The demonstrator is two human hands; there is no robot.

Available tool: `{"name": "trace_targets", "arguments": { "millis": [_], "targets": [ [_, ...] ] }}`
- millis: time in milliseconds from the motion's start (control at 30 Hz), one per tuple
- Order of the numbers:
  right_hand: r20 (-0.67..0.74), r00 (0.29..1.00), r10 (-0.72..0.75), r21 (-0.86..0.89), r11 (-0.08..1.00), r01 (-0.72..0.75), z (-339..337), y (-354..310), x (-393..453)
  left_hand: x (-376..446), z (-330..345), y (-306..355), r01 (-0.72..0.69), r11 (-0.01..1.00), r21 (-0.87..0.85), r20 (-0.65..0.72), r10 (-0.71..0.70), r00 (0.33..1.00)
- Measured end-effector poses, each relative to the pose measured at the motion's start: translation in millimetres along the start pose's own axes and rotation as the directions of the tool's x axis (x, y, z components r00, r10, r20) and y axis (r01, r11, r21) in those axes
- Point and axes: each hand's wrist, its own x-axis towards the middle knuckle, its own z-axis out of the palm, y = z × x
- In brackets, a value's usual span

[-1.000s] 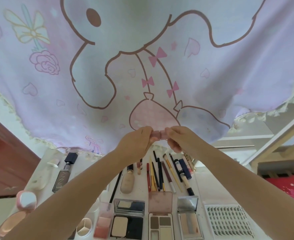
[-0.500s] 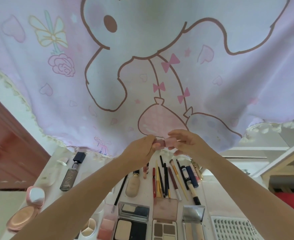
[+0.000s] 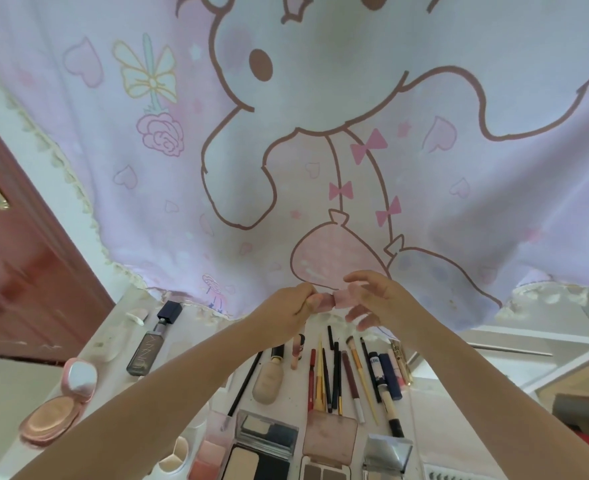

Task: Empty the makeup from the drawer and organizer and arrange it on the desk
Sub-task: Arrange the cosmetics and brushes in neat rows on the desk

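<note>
Head view looks down over both forearms, raised above a white desk (image 3: 119, 341) covered in makeup. Left hand (image 3: 286, 311) and right hand (image 3: 376, 303) meet in the air over the far edge of the desk, each pinching one end of a small pink makeup item (image 3: 338, 301) — the left fingers curled round the darker end, the right thumb and fingers round the paler pink part, with the other right fingers spread loosely below. Whether the two parts are joined or pulled apart cannot be told. Behind the hands hangs a pale cartoon-print curtain (image 3: 182, 168) with a lace hem. Below them a row of pencils and brushes (image 3: 334, 372) lies side by side, a beige foundation bottle (image 3: 268, 379) just to its left and a dark bottle with a square cap (image 3: 152, 341) further left. Nearest the camera sit open palettes (image 3: 261, 452) in a row, and an open pink compact (image 3: 57, 407) lies at the left edge — well apart from the held item.
</note>
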Motion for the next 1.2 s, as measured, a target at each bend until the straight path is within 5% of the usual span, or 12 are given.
{"name": "trace_targets", "arguments": {
  "millis": [167,500,767,833,1000,1100,1200],
  "targets": [
    [0.016,0.998,-0.062,-0.054,0.997,0.062,-1.7,-4.0,1.2,0.9,-3.6,-2.6,-0.004,1.000,-0.017,0.005,0.004,1.000],
    [0.015,0.993,-0.121,-0.088,0.989,0.122,-2.2,7.3,7.2,-0.3,-2.9,-16.3,0.182,0.836,-0.518,0.185,-0.098,0.978],
    [0.140,0.988,-0.058,-0.322,0.941,0.101,8.8,35.1,13.5,-12.0,24.1,-45.1,0.173,0.921,-0.349,0.315,-0.059,0.947],
    [0.163,0.985,-0.062,-0.330,0.937,0.114,14.5,45.7,13.5,-17.0,31.6,-56.5,0.243,0.864,-0.441,0.385,-0.062,0.921],
    [0.214,0.973,-0.090,-0.331,0.930,0.159,24.3,60.8,14.7,-26.1,46.8,-74.0,0.498,0.524,-0.691,0.563,-0.041,0.825],
    [0.230,0.970,-0.079,-0.442,0.879,0.176,29.4,67.6,18.8,-27.2,55.1,-82.3,0.536,0.548,-0.642,0.586,-0.100,0.804],
    [0.215,0.974,-0.077,-0.586,0.787,0.191,40.1,77.3,23.9,-23.9,68.3,-86.3,0.598,0.590,-0.542,0.520,-0.324,0.791]
  ]
}}
